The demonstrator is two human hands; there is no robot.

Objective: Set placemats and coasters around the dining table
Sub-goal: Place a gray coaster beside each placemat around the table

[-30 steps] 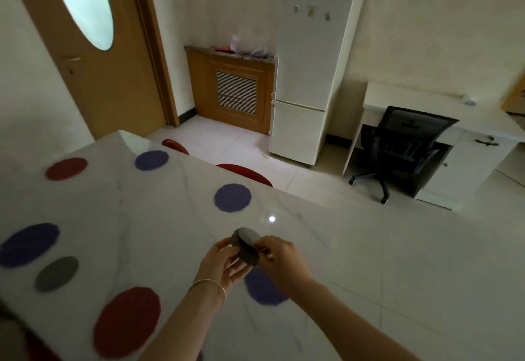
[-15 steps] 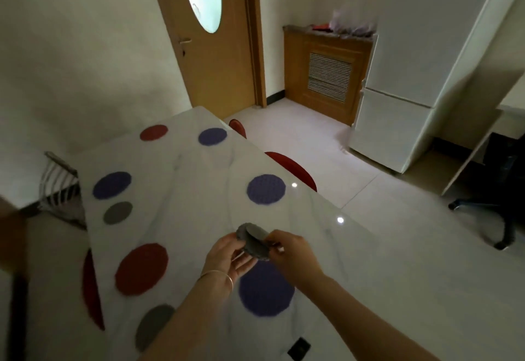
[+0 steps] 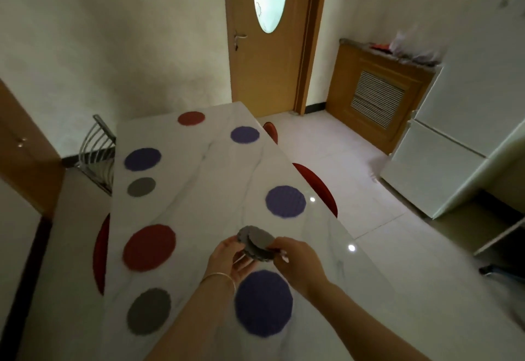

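Note:
Above the white marble table (image 3: 216,178), both my hands hold a small stack of grey coasters (image 3: 257,243). My left hand (image 3: 231,258) supports the stack from below and my right hand (image 3: 295,261) pinches its right edge. Round mats lie on the table: a blue placemat (image 3: 262,302) just under my hands, another blue one (image 3: 285,201) further along the right side, and a red placemat (image 3: 149,247) on the left. One grey coaster (image 3: 148,311) lies near left and a second (image 3: 141,186) sits further back.
More mats lie at the far end: blue (image 3: 142,159), blue (image 3: 245,134) and red (image 3: 191,118). Red chairs (image 3: 321,187) tuck under the table's right side and one (image 3: 99,252) on the left. A metal rack (image 3: 96,153), door (image 3: 264,33) and fridge (image 3: 454,144) stand beyond.
The view has swung left, bringing the whole table and door into sight. My hands still hold the grey coasters, which now look fanned slightly apart.

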